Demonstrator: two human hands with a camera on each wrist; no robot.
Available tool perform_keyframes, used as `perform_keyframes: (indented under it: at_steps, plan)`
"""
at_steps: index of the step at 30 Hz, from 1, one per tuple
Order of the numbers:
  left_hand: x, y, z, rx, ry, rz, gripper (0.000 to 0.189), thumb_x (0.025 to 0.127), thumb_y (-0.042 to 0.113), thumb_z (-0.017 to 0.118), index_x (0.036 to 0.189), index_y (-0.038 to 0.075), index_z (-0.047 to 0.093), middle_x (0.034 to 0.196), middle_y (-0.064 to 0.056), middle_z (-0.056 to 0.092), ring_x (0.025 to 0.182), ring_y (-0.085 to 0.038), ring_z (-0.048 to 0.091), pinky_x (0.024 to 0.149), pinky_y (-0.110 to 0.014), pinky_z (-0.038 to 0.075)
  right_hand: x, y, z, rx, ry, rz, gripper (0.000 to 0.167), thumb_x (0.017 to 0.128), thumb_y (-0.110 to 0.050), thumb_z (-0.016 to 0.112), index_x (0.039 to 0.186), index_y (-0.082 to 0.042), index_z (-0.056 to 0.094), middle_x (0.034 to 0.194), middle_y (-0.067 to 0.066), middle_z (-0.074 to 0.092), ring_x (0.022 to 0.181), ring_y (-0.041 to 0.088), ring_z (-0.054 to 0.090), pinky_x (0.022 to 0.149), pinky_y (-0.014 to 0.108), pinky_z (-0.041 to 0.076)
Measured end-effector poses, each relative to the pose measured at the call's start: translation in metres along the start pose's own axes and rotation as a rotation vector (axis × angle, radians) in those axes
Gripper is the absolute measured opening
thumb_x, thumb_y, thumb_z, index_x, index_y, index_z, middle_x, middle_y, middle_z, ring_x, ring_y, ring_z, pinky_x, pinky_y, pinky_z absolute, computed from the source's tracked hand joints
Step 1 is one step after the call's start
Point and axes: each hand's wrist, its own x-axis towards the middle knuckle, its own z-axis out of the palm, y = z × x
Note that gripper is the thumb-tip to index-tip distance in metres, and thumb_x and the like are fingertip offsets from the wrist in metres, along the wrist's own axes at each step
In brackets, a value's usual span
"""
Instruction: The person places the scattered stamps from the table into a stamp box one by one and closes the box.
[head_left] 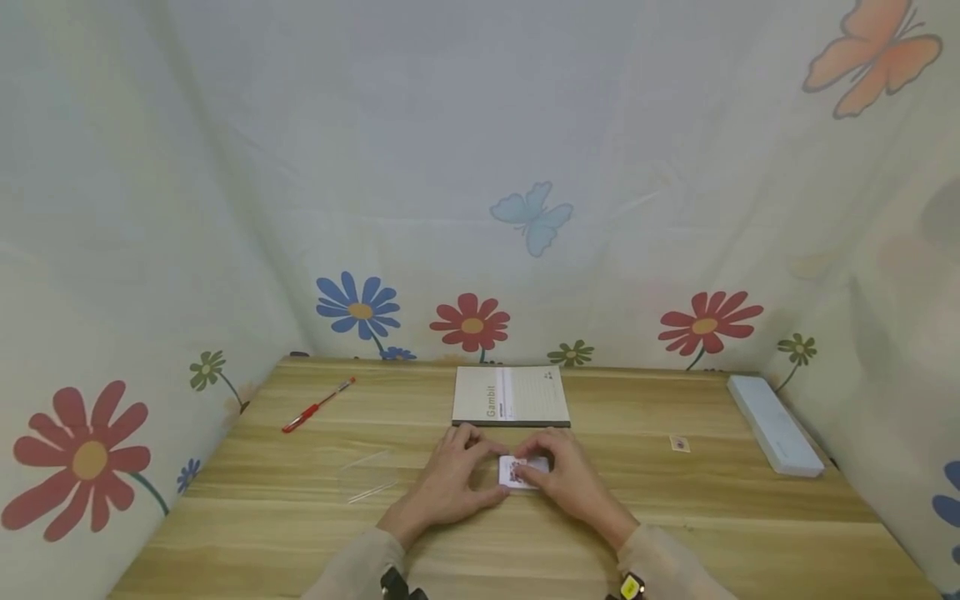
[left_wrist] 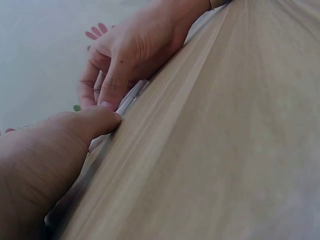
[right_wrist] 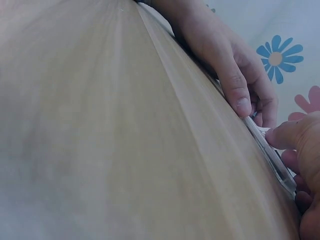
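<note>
Bracing the flat white case [head_left: 506, 478] on the wood-grain table [head_left: 270, 500], the left hand [head_left: 448, 477] grips its left end between half-spread thumb and index, apparently against sliding; the right hand [head_left: 564, 473] pinches the red-patterned patch [head_left: 513, 470] on top, fingers bent, presumably for alignment.

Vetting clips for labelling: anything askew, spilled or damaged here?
Nothing stands out: no visible spill or damage. The red pen lies slanted and a small printed square lies apart, left of the white box, but neither looks wrong.
</note>
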Motion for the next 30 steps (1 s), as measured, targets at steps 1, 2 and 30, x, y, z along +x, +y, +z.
perform_keyframes:
  at_steps: [1, 2, 30]
  plan:
    - [0.0001, 0.0000, -0.0003, 0.001, -0.001, 0.001, 0.054, 0.094, 0.060, 0.082, 0.140, 0.033, 0.073, 0.132, 0.003, 0.053, 0.119, -0.017, 0.045, 0.106, -0.047, 0.043, 0.0003, 0.0000, 0.0002, 0.000, 0.000, 0.003, 0.018, 0.090, -0.020, 0.094, 0.103, -0.024, 0.082, 0.105, -0.015, 0.073, 0.108, 0.014, 0.062, 0.099, 0.038, 0.048]
    - [0.0003, 0.0000, -0.0006, 0.003, -0.001, 0.003, 0.054, 0.094, 0.060, 0.082, 0.140, 0.033, 0.073, 0.132, 0.003, 0.053, 0.119, -0.017, 0.045, 0.106, -0.047, 0.043, 0.0005, -0.0001, 0.0002, 0.003, -0.001, 0.006, 0.018, 0.090, -0.020, 0.094, 0.103, -0.024, 0.082, 0.104, -0.015, 0.073, 0.108, 0.015, 0.062, 0.100, 0.039, 0.048]
    - [-0.0011, -0.0016, 0.0001, -0.011, -0.006, 0.009, 0.054, 0.095, 0.059, 0.081, 0.140, 0.031, 0.073, 0.133, 0.002, 0.053, 0.119, -0.017, 0.045, 0.105, -0.047, 0.042, 0.0024, 0.0040, -0.0054, 0.261, 0.027, 0.077, 0.011, 0.100, -0.013, 0.084, 0.109, -0.017, 0.080, 0.108, -0.002, 0.079, 0.099, 0.015, 0.071, 0.088, 0.028, 0.055]
